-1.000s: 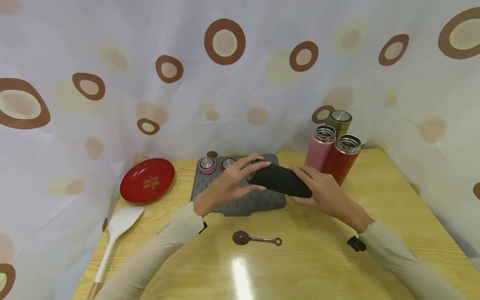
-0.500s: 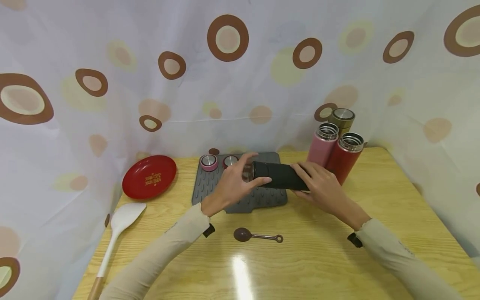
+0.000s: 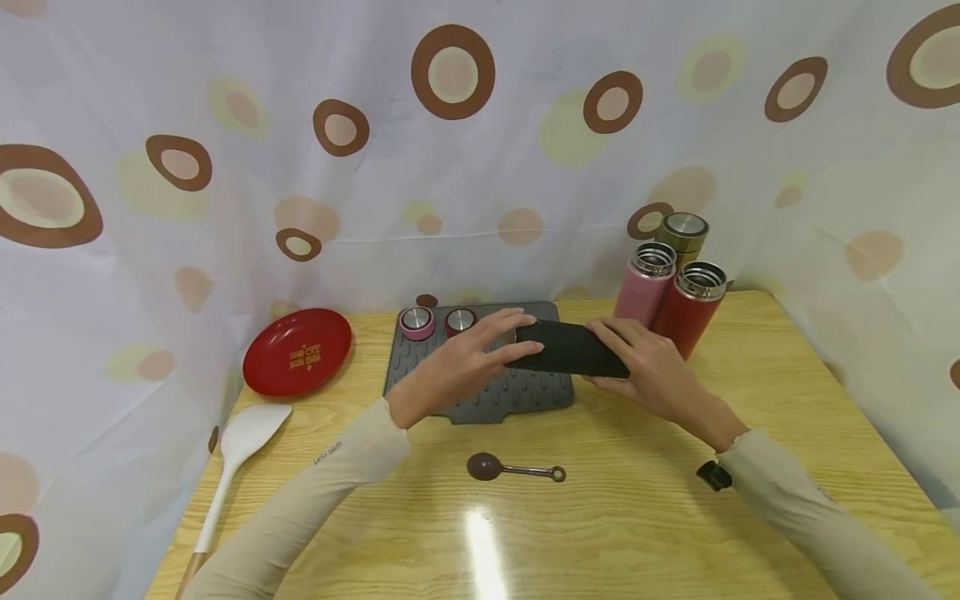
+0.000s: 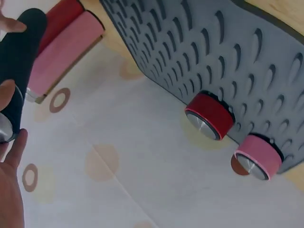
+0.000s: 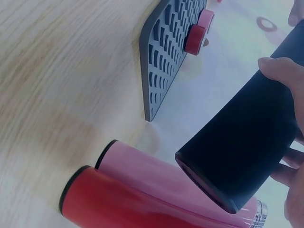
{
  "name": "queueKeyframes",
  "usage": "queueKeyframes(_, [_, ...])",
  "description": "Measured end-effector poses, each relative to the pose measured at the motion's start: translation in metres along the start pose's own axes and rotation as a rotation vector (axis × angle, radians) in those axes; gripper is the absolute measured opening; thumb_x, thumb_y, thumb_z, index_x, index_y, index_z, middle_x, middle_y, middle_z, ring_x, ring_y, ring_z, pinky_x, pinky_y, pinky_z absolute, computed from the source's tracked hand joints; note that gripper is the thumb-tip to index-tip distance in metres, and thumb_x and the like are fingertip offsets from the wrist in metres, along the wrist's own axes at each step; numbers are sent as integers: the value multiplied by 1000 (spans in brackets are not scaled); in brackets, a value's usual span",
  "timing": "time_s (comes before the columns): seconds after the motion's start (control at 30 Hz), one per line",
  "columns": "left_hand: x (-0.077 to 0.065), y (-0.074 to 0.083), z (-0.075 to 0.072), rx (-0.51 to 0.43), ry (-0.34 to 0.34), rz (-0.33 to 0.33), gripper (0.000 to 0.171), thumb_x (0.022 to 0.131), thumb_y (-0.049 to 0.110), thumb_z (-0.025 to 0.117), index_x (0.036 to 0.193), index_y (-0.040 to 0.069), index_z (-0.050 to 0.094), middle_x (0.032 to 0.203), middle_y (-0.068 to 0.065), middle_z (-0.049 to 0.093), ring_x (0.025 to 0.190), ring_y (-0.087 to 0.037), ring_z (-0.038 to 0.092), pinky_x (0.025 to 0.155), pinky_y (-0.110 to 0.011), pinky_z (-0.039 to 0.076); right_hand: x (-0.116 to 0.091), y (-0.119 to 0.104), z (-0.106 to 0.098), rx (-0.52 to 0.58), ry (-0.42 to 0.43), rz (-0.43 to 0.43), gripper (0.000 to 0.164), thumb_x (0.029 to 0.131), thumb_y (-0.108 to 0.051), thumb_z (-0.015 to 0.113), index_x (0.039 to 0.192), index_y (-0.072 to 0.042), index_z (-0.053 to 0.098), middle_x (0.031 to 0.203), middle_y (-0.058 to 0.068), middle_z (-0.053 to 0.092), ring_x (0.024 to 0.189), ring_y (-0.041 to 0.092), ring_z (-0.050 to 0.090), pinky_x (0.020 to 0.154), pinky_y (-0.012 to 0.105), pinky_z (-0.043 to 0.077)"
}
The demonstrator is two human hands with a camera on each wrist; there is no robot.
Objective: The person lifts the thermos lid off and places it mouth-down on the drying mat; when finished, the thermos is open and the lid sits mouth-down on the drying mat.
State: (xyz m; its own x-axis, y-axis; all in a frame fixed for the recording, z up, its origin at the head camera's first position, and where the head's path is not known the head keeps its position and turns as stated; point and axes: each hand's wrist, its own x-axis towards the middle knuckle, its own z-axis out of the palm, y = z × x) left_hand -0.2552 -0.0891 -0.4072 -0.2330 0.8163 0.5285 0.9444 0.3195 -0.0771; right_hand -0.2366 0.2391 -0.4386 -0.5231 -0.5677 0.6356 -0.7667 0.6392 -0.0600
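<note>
A black thermos flask [image 3: 570, 348] is held in the air, lying nearly level above the right part of the grey ridged mat [image 3: 480, 408]. Its lid end points left, and a metal lid top [image 4: 4, 128] shows in the left wrist view. My left hand [image 3: 468, 358] grips that lid end between thumb and fingers. Around the body near the base, my right hand [image 3: 648, 367] holds the flask. Two loose lids, one pink [image 3: 416, 323] and one red [image 3: 460, 321], sit on the mat's back left part.
Behind my right hand stand lidless pink [image 3: 643, 287] and red [image 3: 686, 312] flasks, with a gold lidded flask [image 3: 684, 233] at the back. A red plate [image 3: 296, 354] and white spatula [image 3: 251, 433] lie at left. A brown spoon [image 3: 486, 467] lies in front.
My left hand has turned and regripped around the flask's lid end, where the shiny lid top showed half a second ago. The right hand keeps its hold on the body.
</note>
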Motion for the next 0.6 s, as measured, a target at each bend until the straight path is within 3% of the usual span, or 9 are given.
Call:
queueKeyframes(0.1, [2,2,-1,-87,13,-74,68,88,0,83,148,13,53,155,-15,47,138,-27,55,98,-30,57,-1,0,1,10,2,7,82,101,-69,41,141,1,59,128,25,65,109,44,68,81,60,61])
queueKeyframes(0.17, [2,4,2,-202,35,-190,66,89,9,85,146,10,53,146,-12,55,122,-21,64,93,-28,57,-2,0,3,14,0,8,80,101,-67,45,142,0,59,128,25,65,109,43,68,81,59,61])
queueKeyframes(0.3, [5,9,9,-452,104,-497,59,95,30,81,143,8,56,116,-6,66,92,-14,68,80,-28,58,-3,-2,7,17,-11,10,74,90,-44,84,143,0,58,128,25,65,109,43,68,83,58,61])
queueKeyframes(0.33, [6,10,11,-494,114,-556,58,96,33,80,142,9,56,111,-5,66,90,-14,68,78,-30,59,-3,-2,8,13,-13,15,77,84,-35,91,144,0,58,128,25,65,110,43,68,84,58,61])
queueKeyframes(0.4, [7,10,13,-508,104,-609,64,96,37,79,148,12,51,122,-7,65,96,-18,69,78,-35,60,-3,-2,9,8,-11,26,85,71,-22,98,143,1,58,128,25,65,109,43,68,84,58,61])
queueKeyframes(0.43, [7,10,14,-490,86,-597,71,94,39,81,152,14,47,133,-9,61,105,-21,69,81,-37,61,-3,-1,9,5,-9,35,86,69,-20,99,142,1,59,128,26,65,109,43,68,84,59,61])
queueKeyframes(0.5, [6,8,14,-385,49,-505,84,90,42,85,157,18,40,154,-12,47,114,-24,66,81,-38,60,-3,1,10,6,-5,53,86,68,-20,99,141,1,60,128,26,65,110,43,68,85,59,61])
queueKeyframes(0.6, [4,2,12,-93,-7,-254,91,86,39,88,158,26,35,167,-14,27,139,-32,53,97,-40,57,-4,4,10,19,-1,75,84,69,-22,99,140,1,61,128,25,65,110,42,68,85,59,60])
